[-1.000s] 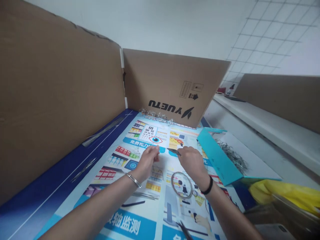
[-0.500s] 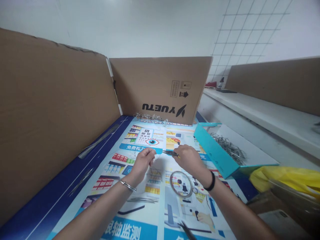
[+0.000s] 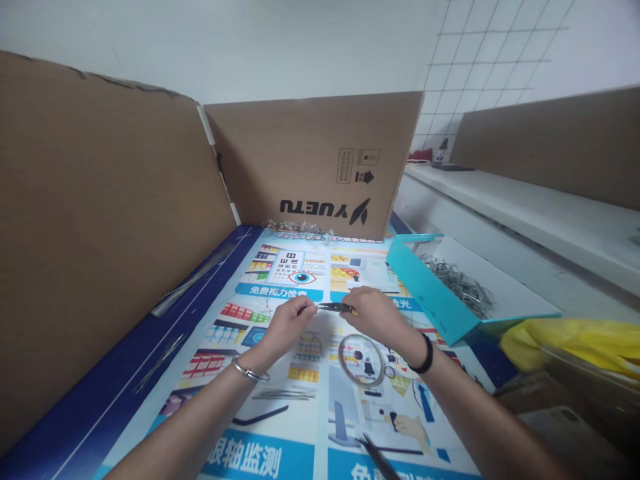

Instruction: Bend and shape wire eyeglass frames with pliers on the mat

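My right hand (image 3: 373,313) is closed round a pair of pliers (image 3: 336,307) with dark, pointed jaws and a bit of yellow on the handle. The jaws point left and reach my left hand (image 3: 290,323). Thumb and fingertips of the left hand are pinched together at the jaw tips; what sits between them is too small to make out. Below the hands, a coil of wire (image 3: 341,360) lies on the printed table cover (image 3: 300,437). Thin straight wires (image 3: 285,395) lie under my left wrist. A second dark pointed tool (image 3: 375,457) rests at the near edge.
A turquoise box (image 3: 430,293) holding a heap of bent wire pieces (image 3: 457,283) stands at the right, beside a yellow bag (image 3: 575,347). Cardboard panels (image 3: 315,153) wall the left and back. Bundles of wire (image 3: 193,280) lie along the left edge; clear scraps (image 3: 295,227) at the back.
My left hand and the pliers have come together; the gap between fingertips and jaws has closed. The view has tilted slightly, shifting the scene a little upward.
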Demonstrator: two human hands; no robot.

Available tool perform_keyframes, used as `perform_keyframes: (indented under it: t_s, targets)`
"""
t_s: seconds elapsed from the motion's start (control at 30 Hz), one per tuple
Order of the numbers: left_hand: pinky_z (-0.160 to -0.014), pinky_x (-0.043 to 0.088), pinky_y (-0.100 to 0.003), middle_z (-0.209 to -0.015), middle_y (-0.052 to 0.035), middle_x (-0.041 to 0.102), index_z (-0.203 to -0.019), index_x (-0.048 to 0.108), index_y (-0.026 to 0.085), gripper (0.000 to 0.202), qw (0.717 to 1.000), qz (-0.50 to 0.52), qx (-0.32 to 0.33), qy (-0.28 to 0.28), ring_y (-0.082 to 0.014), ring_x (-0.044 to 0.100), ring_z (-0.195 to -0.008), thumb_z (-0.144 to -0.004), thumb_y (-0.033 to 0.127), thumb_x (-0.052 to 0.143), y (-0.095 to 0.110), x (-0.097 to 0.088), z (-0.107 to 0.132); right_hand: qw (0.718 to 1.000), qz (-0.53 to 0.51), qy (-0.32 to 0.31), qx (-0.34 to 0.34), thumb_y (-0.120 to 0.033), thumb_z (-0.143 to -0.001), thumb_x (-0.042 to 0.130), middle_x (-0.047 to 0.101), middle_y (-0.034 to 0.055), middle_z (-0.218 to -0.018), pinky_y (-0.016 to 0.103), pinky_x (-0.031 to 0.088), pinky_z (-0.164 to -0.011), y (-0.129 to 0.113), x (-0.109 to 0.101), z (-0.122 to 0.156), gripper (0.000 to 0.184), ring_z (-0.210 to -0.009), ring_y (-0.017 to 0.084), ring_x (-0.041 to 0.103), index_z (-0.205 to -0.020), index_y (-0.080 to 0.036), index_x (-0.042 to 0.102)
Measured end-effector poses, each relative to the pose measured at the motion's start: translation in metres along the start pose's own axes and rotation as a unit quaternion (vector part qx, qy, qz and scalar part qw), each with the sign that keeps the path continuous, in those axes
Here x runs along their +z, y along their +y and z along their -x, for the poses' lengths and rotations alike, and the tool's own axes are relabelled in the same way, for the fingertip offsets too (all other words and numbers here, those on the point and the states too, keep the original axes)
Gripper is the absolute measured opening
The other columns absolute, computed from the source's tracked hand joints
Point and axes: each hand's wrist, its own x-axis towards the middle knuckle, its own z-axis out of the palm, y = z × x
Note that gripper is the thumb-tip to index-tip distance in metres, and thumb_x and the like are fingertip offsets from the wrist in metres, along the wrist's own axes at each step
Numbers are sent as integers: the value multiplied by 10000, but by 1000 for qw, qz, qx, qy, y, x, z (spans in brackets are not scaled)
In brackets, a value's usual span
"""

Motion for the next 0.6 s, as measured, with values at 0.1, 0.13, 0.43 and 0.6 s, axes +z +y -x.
perform_keyframes:
  t_s: [0.1, 0.13, 0.43, 0.6]
  targets:
    - [-583, 339, -230, -629, 10, 523, -631, 582, 191, 191, 1000, 20, -4, -15, -146, 455, -632, -768, 321, 559, 0, 1, 0, 1000, -3, -10, 5, -286, -790, 533, 662, 23, -817, 245, 313, -609, -1, 2, 0, 148, -784, 155, 588, -796, -217, 664]
    - [-576, 339, -228, -625, 9, 520, -624, 581, 190, 197, 999, 35, -7, -17, -145, 453, -628, -763, 329, 570, 1, 1, 1, 1000, -4, -15, 9, -287, -791, 532, 665, 20, -816, 245, 307, -596, -2, 3, 0, 150, -772, 152, 592, -797, -220, 665]
    - [-447, 281, -201, -594, 34, 468, -765, 573, 164, 358, 942, 312, -116, 49, -64, 364, -450, -757, 522, 577, -1, 1, 0, 997, -59, -4, 47, -323, -814, 526, 669, 3, -837, 226, 306, -585, 0, 1, -3, 171, -771, 131, 593, -818, -226, 667]
    - [-537, 388, -211, -691, 5, 522, -728, 545, 155, 274, 877, 458, -122, 76, -86, 486, -589, -717, 397, 671, -6, 4, -2, 993, -58, 33, 99, -332, -829, 516, 668, 12, -856, 224, 316, -595, 7, 7, -7, 184, -792, 139, 589, -841, -225, 664]
